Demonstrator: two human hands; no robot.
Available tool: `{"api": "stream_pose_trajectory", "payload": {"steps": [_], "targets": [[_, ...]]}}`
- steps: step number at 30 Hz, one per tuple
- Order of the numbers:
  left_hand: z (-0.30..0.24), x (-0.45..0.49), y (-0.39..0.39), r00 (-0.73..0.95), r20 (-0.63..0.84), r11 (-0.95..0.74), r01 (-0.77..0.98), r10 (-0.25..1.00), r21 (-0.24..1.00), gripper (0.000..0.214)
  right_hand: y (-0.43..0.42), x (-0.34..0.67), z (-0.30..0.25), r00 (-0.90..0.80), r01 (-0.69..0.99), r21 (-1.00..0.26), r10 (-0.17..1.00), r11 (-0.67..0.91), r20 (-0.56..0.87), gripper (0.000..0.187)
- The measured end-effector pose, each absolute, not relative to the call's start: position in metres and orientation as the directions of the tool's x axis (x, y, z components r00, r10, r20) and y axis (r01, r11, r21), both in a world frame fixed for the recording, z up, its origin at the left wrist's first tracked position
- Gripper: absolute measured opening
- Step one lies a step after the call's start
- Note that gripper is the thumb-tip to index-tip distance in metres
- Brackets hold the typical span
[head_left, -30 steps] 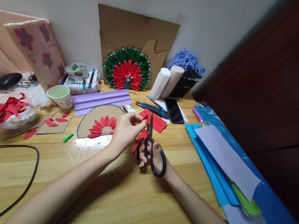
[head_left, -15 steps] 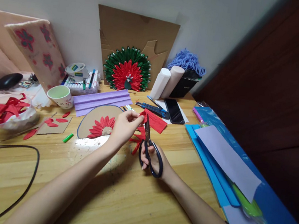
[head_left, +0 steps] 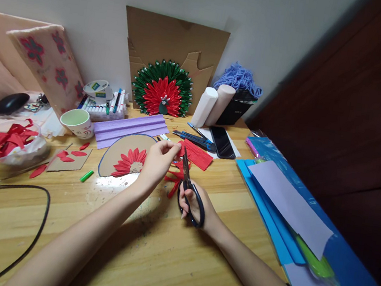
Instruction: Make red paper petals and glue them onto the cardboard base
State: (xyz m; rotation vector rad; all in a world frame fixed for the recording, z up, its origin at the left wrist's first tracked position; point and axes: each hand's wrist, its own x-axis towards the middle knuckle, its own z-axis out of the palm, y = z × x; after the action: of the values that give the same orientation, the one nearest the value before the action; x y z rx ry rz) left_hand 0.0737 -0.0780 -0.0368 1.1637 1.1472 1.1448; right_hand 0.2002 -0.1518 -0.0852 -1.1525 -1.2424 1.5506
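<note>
My left hand (head_left: 159,160) is closed in a pinch on a small piece of red crepe paper, mostly hidden by its fingers. In my right hand (head_left: 200,206) are black-handled scissors (head_left: 187,167), fingers through the loops, blades upright and nearly together just right of the left fingertips. Behind the blades lies a folded red crepe paper strip (head_left: 200,156), and red paper scraps (head_left: 173,187) rest below. Partly covered by my left hand is a rounded cardboard piece (head_left: 112,153) with a fan of red paper petals (head_left: 127,162) on it.
Left are a bowl of red scraps (head_left: 8,142), loose petals on a cardboard square (head_left: 78,164), a green cap (head_left: 86,176), a cup (head_left: 77,123) and a cable (head_left: 45,217). A phone (head_left: 222,143) and cutters (head_left: 194,140) lie behind; blue folders (head_left: 263,204) line the right.
The scissors' blades have come closer together and shifted slightly left and down. My left fingertips have moved a little left, and less of the pinched red paper shows.
</note>
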Motion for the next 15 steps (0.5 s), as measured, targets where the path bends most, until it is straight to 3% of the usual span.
{"api": "stream_pose_trajectory", "payload": {"steps": [9,15], "targets": [[-0.040,0.077,-0.080,0.086,-0.009,0.013,-0.047,0.996,0.999,0.024,-0.153,0.199,-0.096,-0.264,-0.105,-0.985,0.959,-0.139,-0.107,0.068],[-0.038,0.078,-0.082,0.129,0.028,-0.029,0.005,0.991,1.000,0.025,-0.151,0.201,-0.098,-0.257,-0.157,-0.972,0.958,-0.173,-0.129,0.067]]}}
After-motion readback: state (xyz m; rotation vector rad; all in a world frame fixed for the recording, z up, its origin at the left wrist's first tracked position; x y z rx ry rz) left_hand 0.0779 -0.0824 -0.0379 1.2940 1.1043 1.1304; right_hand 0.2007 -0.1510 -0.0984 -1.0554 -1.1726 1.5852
